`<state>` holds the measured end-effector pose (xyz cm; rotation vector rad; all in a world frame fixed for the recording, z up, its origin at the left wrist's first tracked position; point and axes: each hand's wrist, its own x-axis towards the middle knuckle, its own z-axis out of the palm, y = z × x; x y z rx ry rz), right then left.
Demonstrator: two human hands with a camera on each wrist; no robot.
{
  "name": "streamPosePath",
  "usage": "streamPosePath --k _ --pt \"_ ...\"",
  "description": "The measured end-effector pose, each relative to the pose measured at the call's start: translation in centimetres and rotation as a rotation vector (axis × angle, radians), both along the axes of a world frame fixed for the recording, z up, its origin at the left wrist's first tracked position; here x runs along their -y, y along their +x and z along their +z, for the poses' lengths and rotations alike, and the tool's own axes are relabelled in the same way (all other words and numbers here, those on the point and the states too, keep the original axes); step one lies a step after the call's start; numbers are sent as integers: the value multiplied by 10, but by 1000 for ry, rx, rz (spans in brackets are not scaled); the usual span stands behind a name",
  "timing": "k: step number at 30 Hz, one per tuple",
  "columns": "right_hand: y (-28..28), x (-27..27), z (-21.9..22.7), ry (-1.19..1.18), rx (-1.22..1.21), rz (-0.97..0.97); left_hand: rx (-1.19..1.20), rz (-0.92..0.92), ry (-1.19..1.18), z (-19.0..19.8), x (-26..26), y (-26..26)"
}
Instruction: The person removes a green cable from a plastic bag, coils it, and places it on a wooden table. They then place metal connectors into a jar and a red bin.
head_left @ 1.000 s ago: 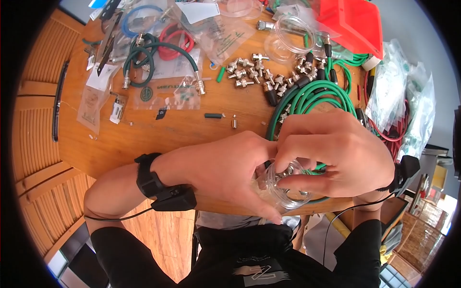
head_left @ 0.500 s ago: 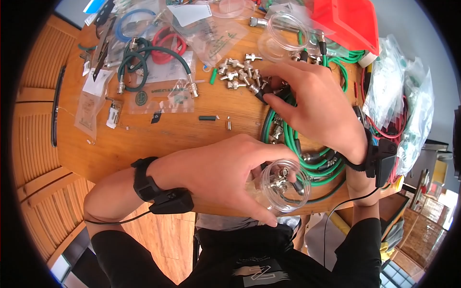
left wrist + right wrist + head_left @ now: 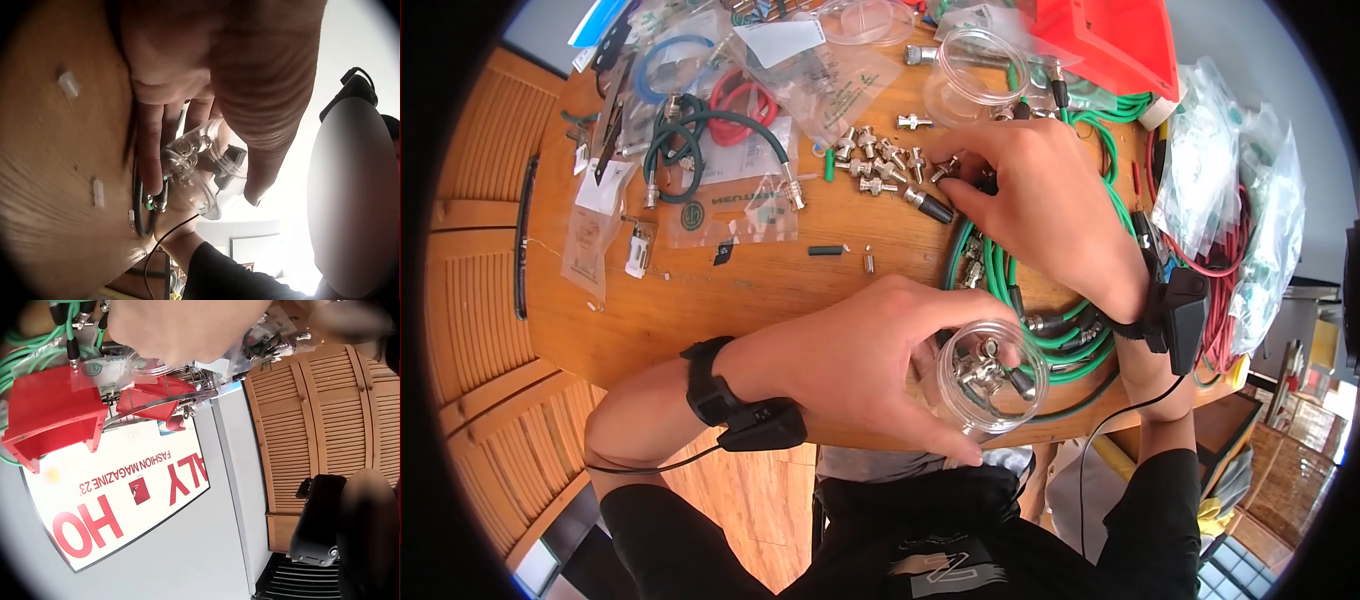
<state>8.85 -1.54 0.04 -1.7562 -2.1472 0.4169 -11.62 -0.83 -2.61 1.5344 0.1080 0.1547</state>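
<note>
My left hand point(image 3: 880, 350) holds a clear plastic jar point(image 3: 950, 398) at the table's near edge, tilted with its round mouth toward the head camera. Inside lie several metal connectors point(image 3: 980, 375). In the left wrist view the fingers point(image 3: 150, 147) lie along one side of the jar and the thumb is on the other. Over the loose pile, my right hand point(image 3: 1055, 205) pinches a silver BNC connector point(image 3: 945, 168) between thumb and fingertips. More BNC connectors point(image 3: 887, 155) lie just left of it, beside a black-sleeved connector point(image 3: 928, 205).
Coiled green cables point(image 3: 1060, 360) lie right of the jar, under the right forearm. A red bin point(image 3: 1110, 45), a clear round container point(image 3: 983, 65) and plastic bags point(image 3: 1200, 170) are at the back and right. Bagged cables point(image 3: 740, 100) cover the back left.
My right hand has moved from the jar's mouth up to the connector pile and now has a connector at its fingertips. The left hand keeps holding the jar.
</note>
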Motion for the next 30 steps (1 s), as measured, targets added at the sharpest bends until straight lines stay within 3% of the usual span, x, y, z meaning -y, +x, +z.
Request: streamPosePath --k 6,9,12,15,18,20,25,30 --pt "6 -2 14 -50 -237 -61 86 157 151 -4 1 1" --pt "15 7 43 -272 -464 -83 109 166 213 -5 2 1" --pt "30 18 78 -481 -436 356 77 160 218 -3 1 0" --pt "23 25 61 -427 -434 592 -4 90 215 3 -2 -2" --pt "20 24 55 -377 -465 513 36 59 260 -2 1 -1" --pt "21 17 61 -468 -389 312 86 51 282 -1 2 0" --pt "25 13 26 -81 -30 287 76 30 244 -1 1 1" --pt "13 25 36 -172 237 209 80 37 270 -3 2 1"
